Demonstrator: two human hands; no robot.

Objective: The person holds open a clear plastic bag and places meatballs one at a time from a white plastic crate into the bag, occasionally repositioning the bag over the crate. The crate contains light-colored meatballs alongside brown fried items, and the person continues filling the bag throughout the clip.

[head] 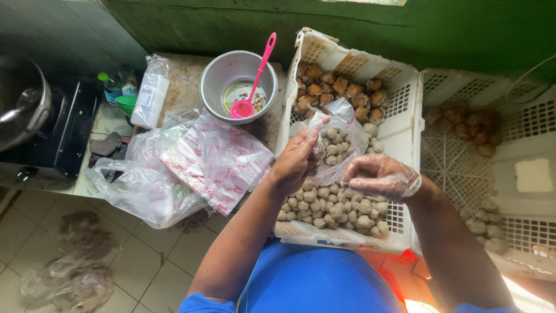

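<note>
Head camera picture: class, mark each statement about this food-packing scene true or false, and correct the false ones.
1. The left hand holds a clear plastic bag with pale balls inside. True.
2. The right hand is bare. False: it wears a thin clear plastic glove.
3. A pink spoon stands in the metal bowl. True.
4. The white crate under the hands holds only pale balls. False: brown pieces fill its far end.
5. The bowl is brim-full. False: only a little liquid covers its bottom.
</note>
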